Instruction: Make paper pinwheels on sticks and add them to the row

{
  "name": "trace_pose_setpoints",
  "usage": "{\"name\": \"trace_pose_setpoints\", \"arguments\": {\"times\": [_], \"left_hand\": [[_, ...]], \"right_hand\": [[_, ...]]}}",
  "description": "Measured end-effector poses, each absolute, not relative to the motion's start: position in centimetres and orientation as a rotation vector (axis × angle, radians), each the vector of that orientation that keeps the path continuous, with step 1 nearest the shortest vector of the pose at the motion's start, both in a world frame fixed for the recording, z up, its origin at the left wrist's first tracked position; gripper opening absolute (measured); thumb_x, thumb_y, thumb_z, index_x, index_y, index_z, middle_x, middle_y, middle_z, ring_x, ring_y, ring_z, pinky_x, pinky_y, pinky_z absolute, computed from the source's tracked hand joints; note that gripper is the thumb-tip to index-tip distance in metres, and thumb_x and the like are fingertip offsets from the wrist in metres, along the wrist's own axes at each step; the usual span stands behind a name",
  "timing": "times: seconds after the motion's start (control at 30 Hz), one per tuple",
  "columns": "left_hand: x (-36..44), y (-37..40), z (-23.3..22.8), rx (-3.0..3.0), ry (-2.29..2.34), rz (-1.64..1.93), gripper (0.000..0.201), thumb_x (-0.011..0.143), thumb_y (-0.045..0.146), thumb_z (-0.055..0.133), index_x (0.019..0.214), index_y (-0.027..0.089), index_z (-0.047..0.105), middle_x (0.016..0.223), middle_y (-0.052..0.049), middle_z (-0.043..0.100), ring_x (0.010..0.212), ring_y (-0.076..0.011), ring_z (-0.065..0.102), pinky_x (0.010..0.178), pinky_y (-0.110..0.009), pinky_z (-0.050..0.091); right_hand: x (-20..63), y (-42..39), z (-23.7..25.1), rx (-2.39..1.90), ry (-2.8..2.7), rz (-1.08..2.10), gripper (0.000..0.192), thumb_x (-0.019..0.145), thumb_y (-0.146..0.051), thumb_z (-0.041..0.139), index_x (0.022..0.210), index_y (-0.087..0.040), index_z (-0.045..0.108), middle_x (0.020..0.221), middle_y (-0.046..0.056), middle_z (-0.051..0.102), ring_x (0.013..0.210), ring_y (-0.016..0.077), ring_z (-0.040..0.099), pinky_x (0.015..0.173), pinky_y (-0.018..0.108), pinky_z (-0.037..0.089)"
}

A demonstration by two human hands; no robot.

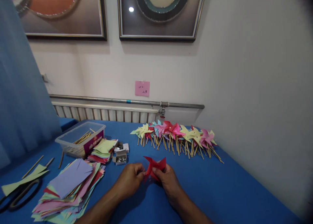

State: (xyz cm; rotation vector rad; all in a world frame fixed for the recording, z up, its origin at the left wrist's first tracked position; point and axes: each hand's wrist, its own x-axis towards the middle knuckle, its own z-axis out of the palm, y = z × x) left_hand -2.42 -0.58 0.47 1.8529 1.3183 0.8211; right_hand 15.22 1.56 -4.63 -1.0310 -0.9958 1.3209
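A red paper pinwheel point(160, 164), its corners folded in, is held above the blue-covered table. My right hand point(171, 183) pinches it at the middle, with the thumb on top and the fingers behind. Close by on the other side, my left hand point(130, 180) is closed, thumb and fingertips pressed together at the pinwheel's left edge. What those left fingers pinch is too small or hidden to make out. Just beyond the left hand stand two small open boxes of metal pins point(120, 159).
Cut coloured paper point(70, 181) is stacked at the left, beside scissors point(26, 193). A smaller paper stack point(104, 149) lies by a clear plastic tub point(70, 141) of wooden sticks. Finished pinwheels point(171, 129) line the table's back right, near the wall. A blue curtain point(22, 80) hangs left.
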Motion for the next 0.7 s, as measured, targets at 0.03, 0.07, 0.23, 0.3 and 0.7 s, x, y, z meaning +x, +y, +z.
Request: {"name": "trace_pose_setpoints", "arguments": {"times": [0.03, 0.07, 0.23, 0.3, 0.7], "left_hand": [[-2.42, -0.63, 0.55, 1.859, 1.322, 0.822, 0.016, 0.081, 0.024, 0.048, 0.069, 0.018, 0.058, 0.061, 0.004, 0.052, 0.059, -0.0118, 0.044, 0.056, -0.024, 0.028], [-2.41, -0.67, 0.64, 1.863, 1.324, 0.822, 0.016, 0.081, 0.025, 0.049, 0.069, 0.018, 0.058, 0.061, 0.004, 0.052, 0.06, -0.0118, 0.044, 0.056, -0.024, 0.028], [-2.43, -0.73, 0.88, 1.897, 1.344, 0.815, 0.016, 0.081, 0.024, 0.05, 0.069, 0.018, 0.058, 0.06, 0.004, 0.051, 0.06, -0.0116, 0.043, 0.056, -0.024, 0.027], [-2.45, -0.72, 0.83, 1.91, 1.355, 0.813, 0.015, 0.081, 0.024, 0.05, 0.07, 0.018, 0.058, 0.061, 0.004, 0.052, 0.06, -0.0116, 0.043, 0.056, -0.024, 0.027], [-2.47, -0.71, 1.01, 1.901, 1.435, 0.823, 0.019, 0.083, 0.026, 0.05, 0.068, 0.018, 0.059, 0.061, 0.003, 0.054, 0.061, -0.0126, 0.047, 0.058, -0.025, 0.028]], "right_hand": [[15.24, 1.41, -4.49, -1.027, -0.998, 1.321, 0.04, 0.06, -0.044, 0.084, 0.084, -0.017, 0.067, 0.061, -0.003, 0.064, 0.052, 0.0124, 0.054, 0.053, 0.025, 0.042], [15.26, 1.28, -4.36, -1.025, -1.003, 1.322, 0.038, 0.061, -0.044, 0.084, 0.084, -0.017, 0.067, 0.059, -0.003, 0.063, 0.051, 0.0118, 0.052, 0.053, 0.024, 0.041], [15.4, 1.1, -4.02, -1.036, -1.044, 1.31, 0.038, 0.062, -0.044, 0.083, 0.084, -0.016, 0.068, 0.059, -0.003, 0.063, 0.051, 0.0121, 0.052, 0.053, 0.024, 0.041], [15.4, 1.17, -4.06, -1.043, -1.038, 1.298, 0.039, 0.061, -0.044, 0.083, 0.084, -0.016, 0.068, 0.062, -0.002, 0.065, 0.054, 0.013, 0.055, 0.054, 0.025, 0.042], [15.6, 1.79, -4.9, -1.083, -1.019, 1.299, 0.04, 0.057, -0.043, 0.084, 0.083, -0.016, 0.07, 0.065, 0.0, 0.067, 0.056, 0.0135, 0.056, 0.056, 0.026, 0.044]]}}
